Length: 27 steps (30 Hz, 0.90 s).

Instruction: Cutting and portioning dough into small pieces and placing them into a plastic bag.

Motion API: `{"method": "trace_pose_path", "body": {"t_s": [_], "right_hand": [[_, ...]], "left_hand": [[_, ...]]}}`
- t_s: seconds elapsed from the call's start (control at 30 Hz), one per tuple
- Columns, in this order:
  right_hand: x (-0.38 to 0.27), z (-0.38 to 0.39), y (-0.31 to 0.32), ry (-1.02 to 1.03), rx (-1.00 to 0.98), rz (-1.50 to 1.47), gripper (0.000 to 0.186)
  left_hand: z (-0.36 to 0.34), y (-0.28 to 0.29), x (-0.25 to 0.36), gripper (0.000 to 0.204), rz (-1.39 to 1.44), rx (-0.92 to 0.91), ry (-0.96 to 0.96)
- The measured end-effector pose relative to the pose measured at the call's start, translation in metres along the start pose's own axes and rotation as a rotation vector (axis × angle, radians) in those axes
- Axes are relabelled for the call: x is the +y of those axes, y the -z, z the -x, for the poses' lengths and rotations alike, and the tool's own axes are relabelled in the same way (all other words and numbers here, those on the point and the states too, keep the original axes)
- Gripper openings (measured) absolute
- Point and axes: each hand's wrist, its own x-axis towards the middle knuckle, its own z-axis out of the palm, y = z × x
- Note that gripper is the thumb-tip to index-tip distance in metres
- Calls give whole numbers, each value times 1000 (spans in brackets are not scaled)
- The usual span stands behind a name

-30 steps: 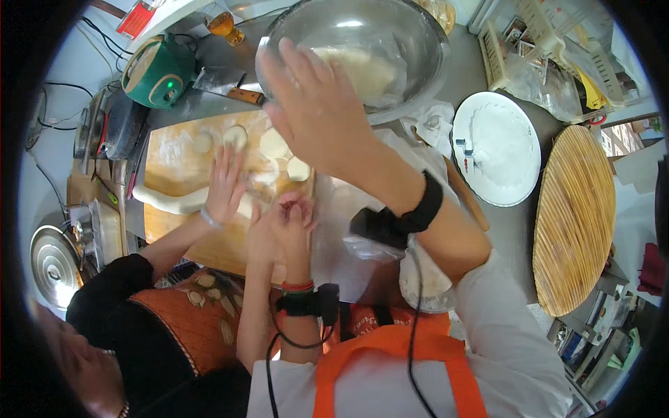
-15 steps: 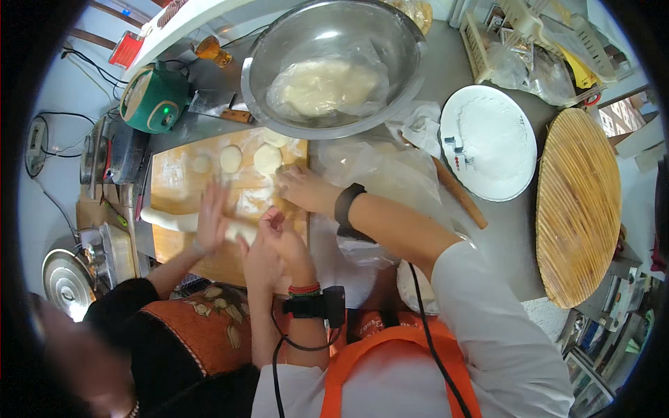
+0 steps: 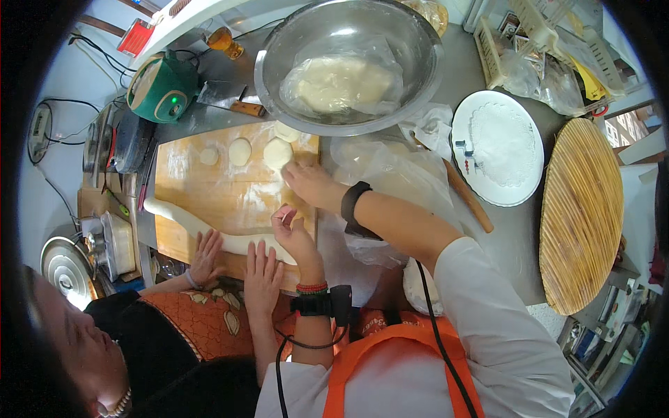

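Observation:
My right hand (image 3: pixel 307 184) is low over the wooden board's right side, its bent fingertips against the lower edge of a flat dough round (image 3: pixel 278 153). What lies under those fingers is hidden. My left hand (image 3: pixel 297 235) is raised just above the board's front edge, its fingers curled in with nothing visible in them. Another person's two hands, a left hand (image 3: pixel 203 258) and a right hand (image 3: pixel 263 273), lie flat at a long dough rope (image 3: pixel 240 243) that crosses the front of the floured board (image 3: pixel 202 182). More dough rounds (image 3: pixel 240 151) sit along the back of the board.
Behind the board stands a steel bowl (image 3: pixel 263 80) with plastic-wrapped dough; a cleaver (image 3: pixel 221 93) lies beside it. To the right are crumpled plastic bags (image 3: pixel 390 171), a rolling pin (image 3: pixel 468 197), a white plate of flour (image 3: pixel 498 177) and a round slatted tray (image 3: pixel 582 216).
The other person's hands have come back toward the board's front edge, spread apart, and the rope's right end now shows. My hands have stayed nearly in place; the whole view shifted slightly.

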Motion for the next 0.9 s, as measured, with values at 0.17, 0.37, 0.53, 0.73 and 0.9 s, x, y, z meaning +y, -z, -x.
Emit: {"method": "trace_pose_path", "body": {"t_s": [0.17, 0.37, 0.53, 0.73, 0.9], "right_hand": [[-8, -3, 6, -40, -149, -1, 22], [4, -2, 0, -26, -132, 138, 28], [11, 1, -3, -77, 3, 106, 31], [-8, -24, 29, -399, -115, -153, 39], [5, -42, 25, -279, -22, -61, 42]], "left_hand": [[-3, 4, -6, 26, -40, 30, -43], [4, -2, -2, 25, -10, 14, 27], [8, -4, -4, 25, -22, 34, 34], [8, 0, 0, 27, -21, 30, 49], [15, -8, 14, 24, 21, 41, 38]]}}
